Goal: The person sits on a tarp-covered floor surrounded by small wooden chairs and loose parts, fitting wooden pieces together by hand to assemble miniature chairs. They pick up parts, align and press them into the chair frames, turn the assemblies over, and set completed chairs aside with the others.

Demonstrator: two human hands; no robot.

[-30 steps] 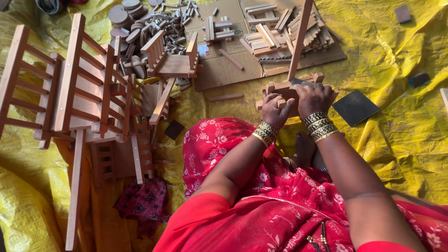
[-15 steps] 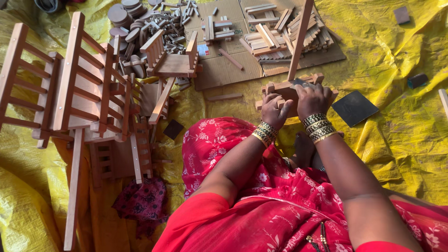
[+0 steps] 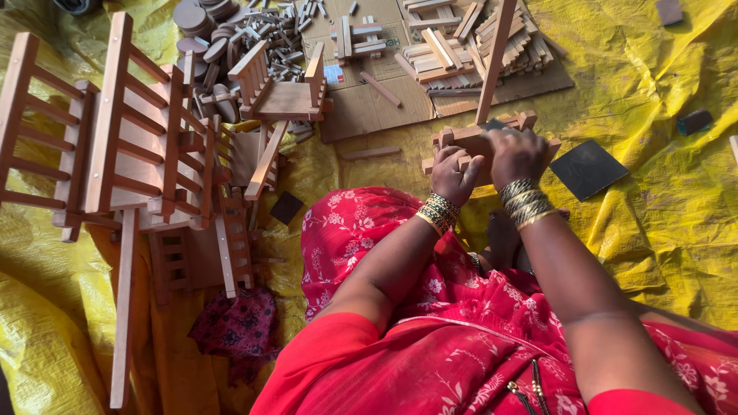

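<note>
On yellow tarp [image 3: 653, 230], just beyond the red-clad knees, sat a small wooden frame piece [image 3: 469, 142] under both hands. Compared with the frames half a second and a second back, barely any shift: same grip, same spot, long upright slat [image 3: 496, 58] at the same slight tilt out of the piece. Reads as ongoing pressing or seating of a part, not a new step.

Left hand [image 3: 453, 173] curled over the near left edge of the piece, fingers [image 3: 446, 160] bent tight, closed on the wood. Right hand [image 3: 516, 154] clamped down on top at the base of the slat, fingers folded narrow; something dark showed at the knuckles, too small to identify. Bangles on both wrists.

Around it: black square sheet [image 3: 588, 169] flat on the tarp just right of the right hand, not touching. Cardboard [image 3: 369, 111] further out, loaded with loose slats and sticks. Pile of round wooden discs [image 3: 204, 34] at upper left. Finished miniature chair [image 3: 280, 92] near the cardboard's left edge. Stack of larger slatted chair frames [image 3: 115, 146] far left, well apart from the hands. Dark patterned cloth [image 3: 234, 327] bunched by the left knee.
</note>
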